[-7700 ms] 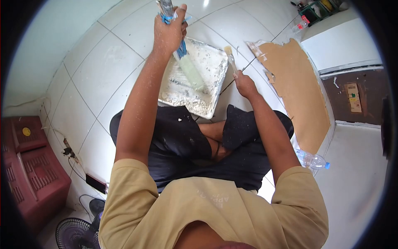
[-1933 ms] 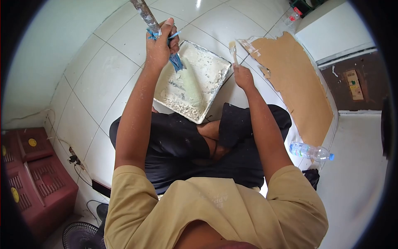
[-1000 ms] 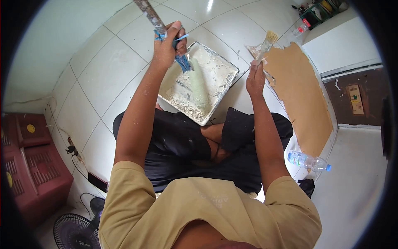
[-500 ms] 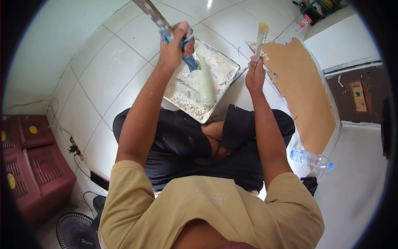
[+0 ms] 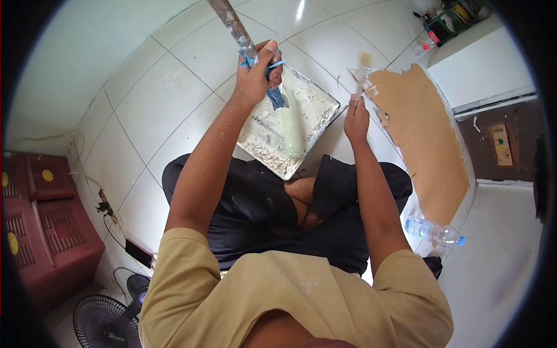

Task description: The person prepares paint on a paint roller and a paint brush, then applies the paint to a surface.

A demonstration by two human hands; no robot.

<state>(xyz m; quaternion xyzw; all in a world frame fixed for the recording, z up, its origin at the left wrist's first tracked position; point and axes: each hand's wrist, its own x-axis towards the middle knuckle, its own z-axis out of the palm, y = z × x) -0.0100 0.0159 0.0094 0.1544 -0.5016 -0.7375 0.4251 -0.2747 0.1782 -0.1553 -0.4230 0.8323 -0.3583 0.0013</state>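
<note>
My left hand (image 5: 259, 72) is wrapped round the handle of a paint roller (image 5: 293, 130), where blue strips are tied. The pale green roller sleeve lies in a paint tray (image 5: 255, 136) coated with thick whitish paint. The long stained pole of the roller rises past my fist toward the top edge. On the other side, my right hand (image 5: 356, 119) grips a paintbrush (image 5: 361, 78) by its handle, bristles up. The brush is smeared by motion and stands apart from the tray.
Brown cardboard (image 5: 429, 145) lies on the tiles to the right, with a plastic bottle (image 5: 434, 231) by its near end. At left stand a maroon plastic cabinet (image 5: 64, 220), a power strip (image 5: 105, 203) with cables, a phone (image 5: 139, 253) and a fan (image 5: 107, 325).
The whole view has shifted slightly. The paintbrush in my right hand has blurred and tilted a little, its bristles lower in view. My left hand keeps its grip on the paint roller.
</note>
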